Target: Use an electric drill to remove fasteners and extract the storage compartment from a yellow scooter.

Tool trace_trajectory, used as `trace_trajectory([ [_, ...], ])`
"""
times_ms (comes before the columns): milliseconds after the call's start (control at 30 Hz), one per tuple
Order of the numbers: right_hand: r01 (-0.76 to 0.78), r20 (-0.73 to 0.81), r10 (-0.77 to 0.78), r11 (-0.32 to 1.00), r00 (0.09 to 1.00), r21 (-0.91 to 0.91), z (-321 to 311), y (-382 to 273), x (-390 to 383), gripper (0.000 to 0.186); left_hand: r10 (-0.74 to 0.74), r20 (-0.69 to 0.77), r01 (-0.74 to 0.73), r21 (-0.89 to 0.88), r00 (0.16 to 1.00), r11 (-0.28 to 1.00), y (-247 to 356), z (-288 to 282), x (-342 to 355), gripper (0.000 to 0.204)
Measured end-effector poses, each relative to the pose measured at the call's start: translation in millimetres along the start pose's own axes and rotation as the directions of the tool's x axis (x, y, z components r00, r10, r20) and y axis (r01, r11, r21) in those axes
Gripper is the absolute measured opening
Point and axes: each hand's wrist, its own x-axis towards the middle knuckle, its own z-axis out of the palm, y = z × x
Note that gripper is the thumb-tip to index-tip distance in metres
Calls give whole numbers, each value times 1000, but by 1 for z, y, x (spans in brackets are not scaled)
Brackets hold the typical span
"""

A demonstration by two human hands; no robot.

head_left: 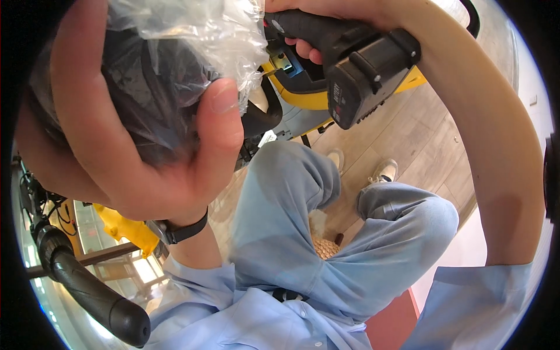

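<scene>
My left hand (134,169) is close to the camera, its fingers and thumb curled round a dark object in crinkled clear plastic wrap (157,87). The plastic hides what kind of object it is. At the top, my right hand (315,35) grips the black handle of a cordless drill (373,76), with its block-shaped battery pointing toward me. The drill's front end is out of sight behind the plastic and at the picture's edge. Beyond both hands stands a yellow and black vehicle body (300,96), partly covered by them.
A black handlebar grip (96,286) juts in at lower left, with cables (35,198) and a yellow part (125,227) near my left wrist. My bent knees (286,181) are below the vehicle, over a wood-look floor (402,134). A red surface (396,321) shows under me.
</scene>
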Motion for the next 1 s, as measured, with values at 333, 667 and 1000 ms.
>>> trace_trajectory([
  [333,55,-223,-50,998,973,16,19,1,-5,48,-66,-77,64,-27,995,998,9,-3,5,62],
  [667,466,-446,-254,751,858,469,33,46,-108,36,-225,-16,225,-25,974,974,23,-10,3,57],
  [1000,629,-598,-199,192,777,754,119,179,-176,59,-305,-28,300,-118,952,947,47,-13,6,49],
])
